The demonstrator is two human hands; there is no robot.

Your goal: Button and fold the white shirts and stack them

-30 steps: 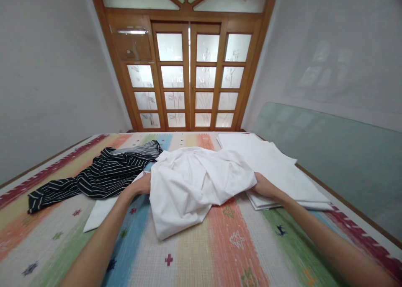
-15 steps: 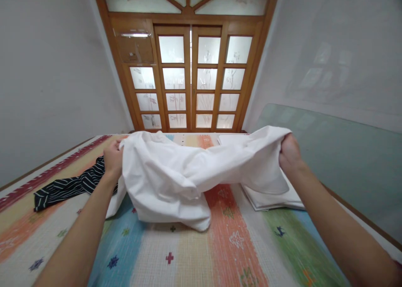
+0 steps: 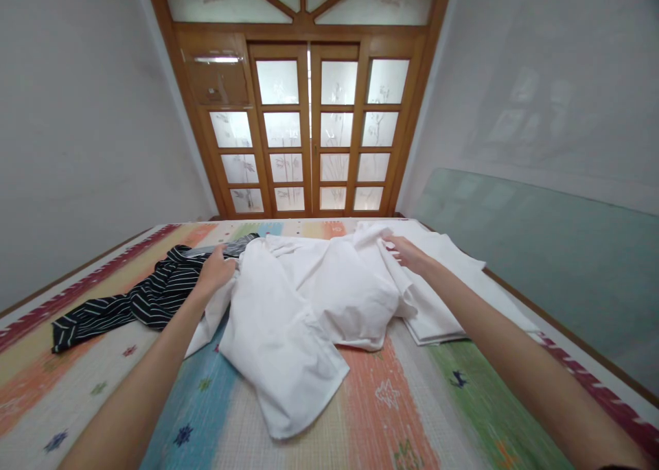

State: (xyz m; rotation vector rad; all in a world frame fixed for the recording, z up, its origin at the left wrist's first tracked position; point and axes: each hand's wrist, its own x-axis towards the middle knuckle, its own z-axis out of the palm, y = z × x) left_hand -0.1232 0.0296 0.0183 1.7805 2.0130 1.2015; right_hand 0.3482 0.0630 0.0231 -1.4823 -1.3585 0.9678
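A white shirt (image 3: 314, 291), crumpled and partly spread, lies across the bedspread in front of me, a sleeve-like part hanging toward me. My left hand (image 3: 219, 269) is closed on its left edge, some of the fingers hidden behind the cloth. At the upper right edge of the shirt, my right hand (image 3: 406, 252) pinches the fabric with its fingertips. Just left of my left hand rests a black garment with white stripes (image 3: 167, 285), bunched up. Flat white folded clothes (image 3: 453, 264) lie under and beyond my right forearm.
A colourful striped bedspread (image 3: 319, 449) covers the surface below. A pale green panel (image 3: 556, 250) runs along the right side against the wall. Wooden glazed doors (image 3: 309, 127) stand at the far end, between grey walls.
Both hands have come closer together, the right one moving left. The shirt has dropped from a raised, stretched position onto the bed, uncovering more of the striped garment and the folded clothes.
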